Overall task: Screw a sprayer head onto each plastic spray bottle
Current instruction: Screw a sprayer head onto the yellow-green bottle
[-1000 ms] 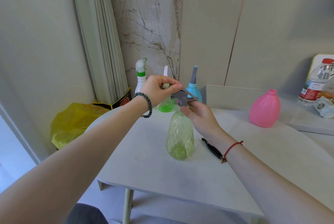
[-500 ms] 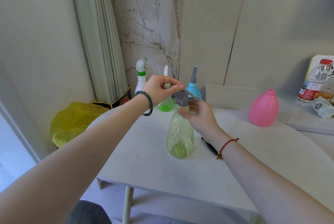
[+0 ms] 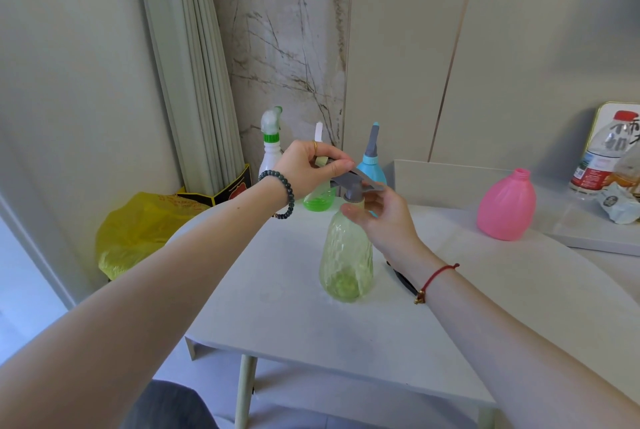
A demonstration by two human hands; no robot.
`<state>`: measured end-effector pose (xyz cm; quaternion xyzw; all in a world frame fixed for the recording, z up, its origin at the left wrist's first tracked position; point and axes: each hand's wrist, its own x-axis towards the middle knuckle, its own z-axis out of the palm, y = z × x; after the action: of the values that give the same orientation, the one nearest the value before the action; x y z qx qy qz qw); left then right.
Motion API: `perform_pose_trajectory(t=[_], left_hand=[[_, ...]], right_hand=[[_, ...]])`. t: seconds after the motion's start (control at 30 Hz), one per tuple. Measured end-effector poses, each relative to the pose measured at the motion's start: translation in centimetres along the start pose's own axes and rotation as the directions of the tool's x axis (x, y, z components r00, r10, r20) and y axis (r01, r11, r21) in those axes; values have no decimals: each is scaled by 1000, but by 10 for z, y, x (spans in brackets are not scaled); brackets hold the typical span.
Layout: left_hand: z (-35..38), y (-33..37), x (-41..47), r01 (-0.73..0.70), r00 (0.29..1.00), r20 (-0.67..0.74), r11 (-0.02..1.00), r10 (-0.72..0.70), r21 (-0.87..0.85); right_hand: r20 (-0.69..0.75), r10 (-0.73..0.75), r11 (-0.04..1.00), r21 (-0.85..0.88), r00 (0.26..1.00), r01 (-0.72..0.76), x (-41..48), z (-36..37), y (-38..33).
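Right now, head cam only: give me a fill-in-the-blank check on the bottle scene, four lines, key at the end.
1. The left hand pinches a sprayer head coloured ____.
2. The right hand holds the pale green bottle at its ____.
3. The bottle with a bare neck, at the right, is ____.
4. The bead bracelet is on the ____ wrist.
Missing words: grey; neck; pink; left.

Grey sprayer head (image 3: 351, 186) sits on the neck of an upright, translucent yellow-green bottle (image 3: 346, 266)
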<state>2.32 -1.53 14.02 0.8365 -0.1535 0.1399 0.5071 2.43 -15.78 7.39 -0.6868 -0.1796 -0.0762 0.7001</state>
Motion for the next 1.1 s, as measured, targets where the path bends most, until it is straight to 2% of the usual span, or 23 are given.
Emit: perform_pose_trajectory(t=[0.1, 0.23, 0.3, 0.4, 0.47, 0.53, 0.67, 0.83, 0.9, 1.03, 1.1], left_hand=[[-1, 1, -1, -10, 1000, 3, 1000, 10, -5], [-1, 0, 0, -13, 1000, 11, 1000, 12, 15], [-1, 1, 0, -17, 1000, 15, 1000, 17, 9], [1, -2, -1, -26, 1000, 0, 1000, 26, -11], [2, -4, -3, -34, 999, -22, 999, 33, -32], [3, -6, -4, -38, 999, -33, 998, 36, -57], [2, -7, -4, -39, 999, -27, 996, 36, -82], [3, -8, -2, -42, 999, -4, 997, 42, -72], [1, -8, -1, -50, 999, 5, 997, 51, -58], [1, -9, 0, -67, 997, 27, 996, 68, -65], [2, -8, 0, -72, 997, 27, 996, 74, -57]], right_hand=[[8, 22, 997, -70, 1000, -21, 1, 0, -1], [173, 62, 998, 10, 983, -64, 1, -6, 0], [146, 42, 999, 10, 988, -44, 1, -8, 0], [8, 35, 995, -91, 999, -34, 5, -3, -1], [-15, 32, 988, -148, 999, -34, 6, 2, -1], [31, 61, 986, -155, 998, -56, 6, 0, 1], [204, 84, 996, -49, 975, -75, 3, -8, 3], [36, 92, 990, -113, 995, -87, 5, -3, 7], [74, 101, 993, -76, 992, -95, 4, -4, 7], [247, 101, 995, -24, 964, -98, 3, -8, 4], [211, 106, 993, -68, 972, -93, 4, -7, 3]])
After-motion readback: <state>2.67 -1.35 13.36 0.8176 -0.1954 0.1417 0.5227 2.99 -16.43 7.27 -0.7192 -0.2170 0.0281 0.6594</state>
